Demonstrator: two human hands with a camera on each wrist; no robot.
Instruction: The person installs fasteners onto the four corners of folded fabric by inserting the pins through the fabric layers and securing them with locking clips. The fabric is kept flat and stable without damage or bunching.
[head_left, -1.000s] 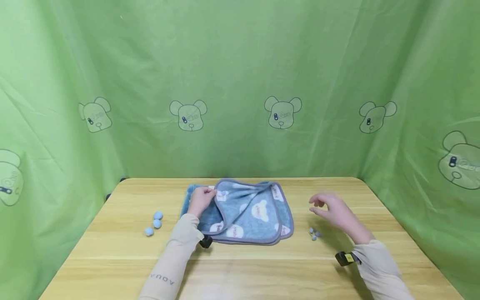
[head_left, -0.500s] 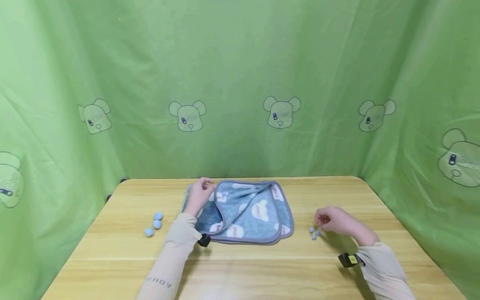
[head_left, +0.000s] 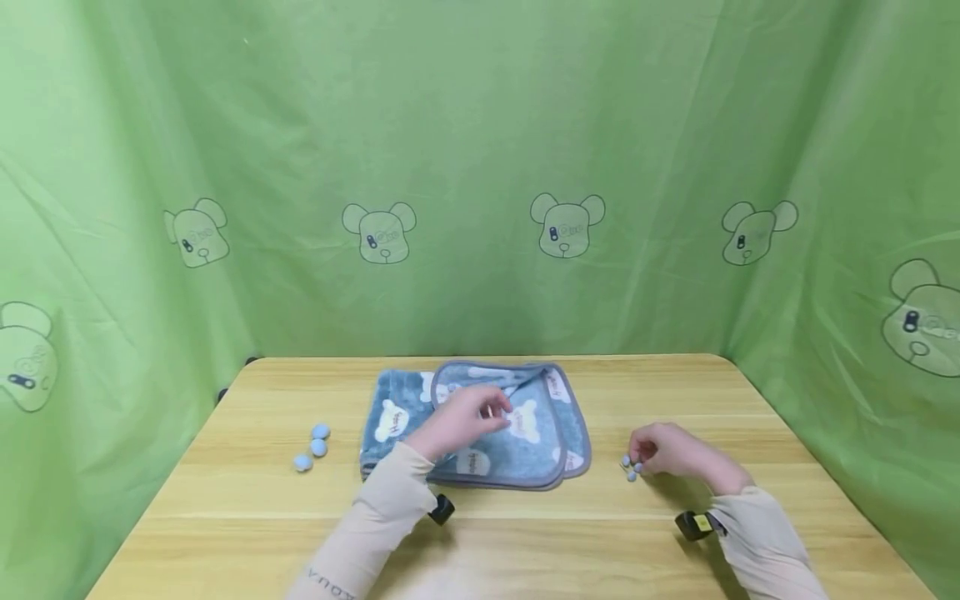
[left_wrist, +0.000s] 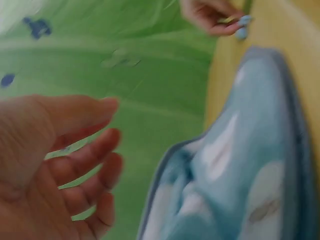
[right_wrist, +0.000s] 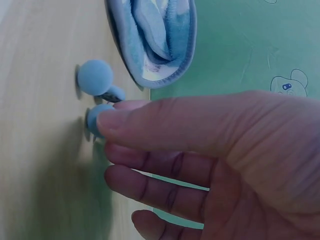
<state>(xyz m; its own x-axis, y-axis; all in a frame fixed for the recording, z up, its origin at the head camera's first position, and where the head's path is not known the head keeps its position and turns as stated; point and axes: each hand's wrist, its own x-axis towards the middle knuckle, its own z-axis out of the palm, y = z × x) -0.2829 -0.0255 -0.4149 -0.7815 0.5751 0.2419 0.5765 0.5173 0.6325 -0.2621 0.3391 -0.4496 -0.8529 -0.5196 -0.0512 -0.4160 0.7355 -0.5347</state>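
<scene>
A blue fleece blanket with white bear prints and grey edging lies folded in layers on the table. Over its middle hovers my left hand, fingers loosely bent and nothing between them; in the left wrist view this hand is apart from the blanket. To the right of the blanket, my right hand is at a small group of blue ball-headed pins. In the right wrist view, thumb and forefinger pinch one blue ball-headed pin, partly hidden by the thumb, beside another blue ball.
Several larger blue round pieces sit left of the blanket. The wooden table has green curtains with bear-head prints behind it and along both sides.
My left hand has left the blanket's left edge and moved right over its middle; the turned-back flap now lies flatter. My right hand has come down to the small blue pins.
</scene>
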